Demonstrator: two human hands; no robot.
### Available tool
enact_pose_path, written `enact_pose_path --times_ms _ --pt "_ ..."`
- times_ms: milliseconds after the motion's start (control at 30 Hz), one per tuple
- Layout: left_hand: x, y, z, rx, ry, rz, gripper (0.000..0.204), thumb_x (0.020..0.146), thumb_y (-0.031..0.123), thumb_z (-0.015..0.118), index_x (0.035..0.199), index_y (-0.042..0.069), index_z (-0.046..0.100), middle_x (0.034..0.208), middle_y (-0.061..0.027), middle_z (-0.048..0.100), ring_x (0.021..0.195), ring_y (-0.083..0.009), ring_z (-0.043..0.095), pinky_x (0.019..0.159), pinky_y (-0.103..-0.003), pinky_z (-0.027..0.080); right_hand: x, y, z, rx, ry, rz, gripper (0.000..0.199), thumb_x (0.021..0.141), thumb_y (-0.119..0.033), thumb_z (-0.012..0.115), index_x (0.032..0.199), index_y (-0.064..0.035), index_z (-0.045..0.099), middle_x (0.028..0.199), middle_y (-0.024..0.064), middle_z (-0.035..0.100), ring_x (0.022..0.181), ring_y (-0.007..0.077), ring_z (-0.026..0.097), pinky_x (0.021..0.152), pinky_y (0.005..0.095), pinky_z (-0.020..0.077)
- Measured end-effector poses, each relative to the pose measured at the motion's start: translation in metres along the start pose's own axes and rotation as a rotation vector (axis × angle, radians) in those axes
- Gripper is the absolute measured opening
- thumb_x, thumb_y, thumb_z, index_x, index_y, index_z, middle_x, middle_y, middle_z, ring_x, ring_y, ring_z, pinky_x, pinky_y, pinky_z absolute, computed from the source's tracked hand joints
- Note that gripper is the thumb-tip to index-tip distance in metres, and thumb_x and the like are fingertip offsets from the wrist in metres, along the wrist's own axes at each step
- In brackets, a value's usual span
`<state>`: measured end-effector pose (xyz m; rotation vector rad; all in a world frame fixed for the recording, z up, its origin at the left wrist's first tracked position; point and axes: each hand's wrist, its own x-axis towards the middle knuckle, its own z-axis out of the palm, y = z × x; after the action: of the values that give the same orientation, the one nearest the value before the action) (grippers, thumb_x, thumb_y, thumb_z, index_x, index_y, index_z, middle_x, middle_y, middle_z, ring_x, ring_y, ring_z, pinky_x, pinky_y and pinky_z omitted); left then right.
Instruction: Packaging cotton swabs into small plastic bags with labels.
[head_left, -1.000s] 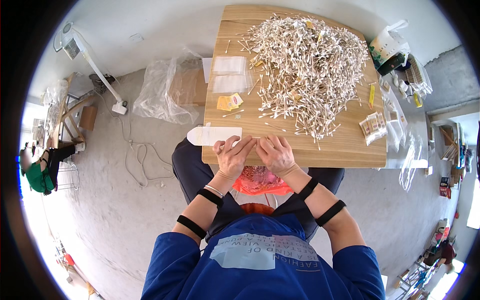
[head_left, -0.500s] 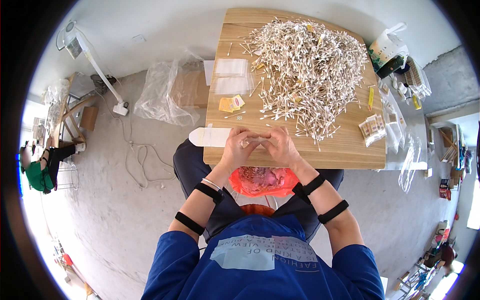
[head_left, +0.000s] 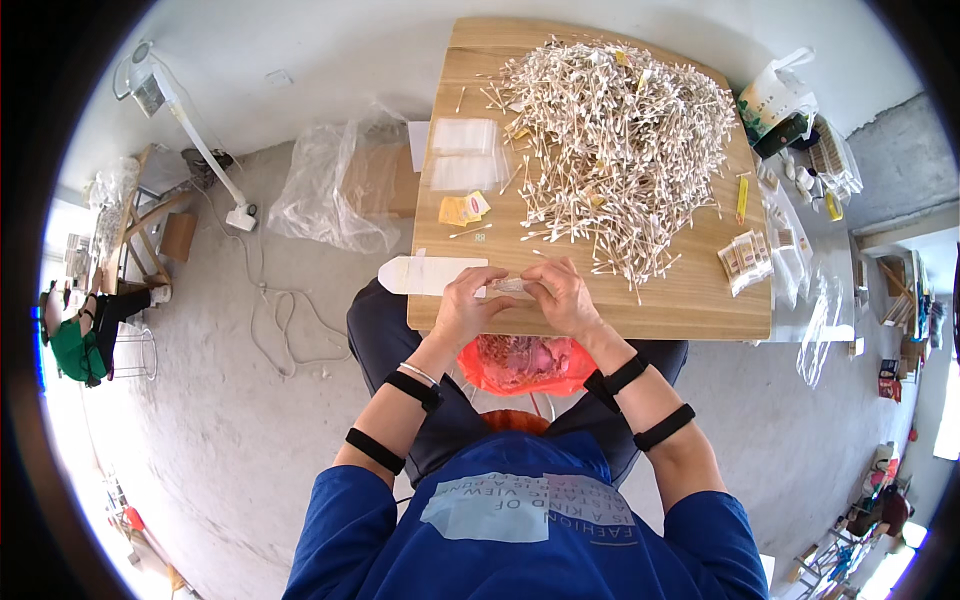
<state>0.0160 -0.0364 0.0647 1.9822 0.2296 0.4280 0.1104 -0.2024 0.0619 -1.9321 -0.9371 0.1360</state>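
Over the front edge of the wooden table (head_left: 640, 315), my right hand (head_left: 566, 300) pinches a small clear plastic bag (head_left: 510, 286) by its right end. The bag's contents are too small to make out. My left hand (head_left: 464, 308) is at the bag's left end, its thumb and fingers parted in a C shape. Beneath the left hand lies a long white strip (head_left: 428, 274) with a pointed left end. A few loose cotton swabs (head_left: 561, 240) lie just beyond my hands, in front of a large heap of cotton swabs (head_left: 630, 150).
Left on the table are flat clear bags (head_left: 465, 155) and yellow cards (head_left: 460, 209). Filled packets (head_left: 745, 260) sit at the right edge. A red plastic bag (head_left: 530, 365) hangs below the front edge. Cables (head_left: 290, 320) cross the floor. A person in green (head_left: 80, 345) sits far left.
My left hand has moved slightly left and its fingers have parted from the pinch. The small bag now shows between the hands, held by the right.
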Motion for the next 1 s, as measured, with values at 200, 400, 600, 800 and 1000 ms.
enact_pose_path --times_ms 200,400,600,800,1000 --pt "-0.002 -0.007 -0.004 0.138 -0.038 0.078 0.026 0.073 0.009 0.079 0.096 0.005 0.069 0.090 -0.0111 0.069 0.086 -0.0279 0.065 0.075 -0.036 0.053 0.002 -0.002 0.000 -0.015 0.013 -0.012 0.011 0.079 -0.005 0.068 0.090 -0.0056 0.065 0.089 0.0096 0.065 0.089 0.0326 0.057 0.083 0.0404 0.0461" --pt "0.001 0.001 0.002 0.015 0.011 0.042 0.023 0.074 0.008 0.077 0.096 0.005 0.069 0.095 -0.0125 0.070 0.089 -0.0279 0.066 0.077 -0.035 0.053 0.003 -0.002 -0.001 -0.022 -0.012 -0.008 0.010 0.080 -0.006 0.069 0.090 -0.0060 0.066 0.088 0.0093 0.065 0.089 0.0323 0.057 0.082 0.0402 0.0464" --pt "0.008 0.000 0.003 0.073 -0.143 0.039 0.030 0.074 0.006 0.078 0.103 0.005 0.069 0.101 -0.0142 0.069 0.090 -0.0249 0.068 0.078 -0.032 0.055 0.003 0.003 0.002 -0.007 0.000 -0.039 0.013 0.080 -0.004 0.068 0.092 -0.0064 0.066 0.089 0.0104 0.065 0.089 0.0332 0.057 0.082 0.0409 0.0471" --pt "0.010 0.000 0.004 0.075 -0.172 -0.008 0.028 0.074 0.009 0.077 0.099 0.004 0.066 0.093 -0.0117 0.069 0.086 -0.0303 0.068 0.074 -0.036 0.054 0.004 0.004 -0.004 -0.027 -0.064 -0.070 0.013 0.080 -0.004 0.066 0.093 -0.0047 0.063 0.087 0.0114 0.063 0.090 0.0343 0.056 0.082 0.0420 0.0469" --pt "0.007 -0.012 0.002 0.106 -0.173 0.072 0.028 0.072 0.005 0.076 0.097 0.004 0.064 0.087 -0.0127 0.068 0.081 -0.0316 0.067 0.070 -0.037 0.054 0.007 -0.007 -0.009 -0.072 -0.135 -0.075 0.021 0.078 -0.005 0.067 0.099 -0.0042 0.062 0.092 0.0117 0.063 0.097 0.0354 0.055 0.087 0.0418 0.0461"
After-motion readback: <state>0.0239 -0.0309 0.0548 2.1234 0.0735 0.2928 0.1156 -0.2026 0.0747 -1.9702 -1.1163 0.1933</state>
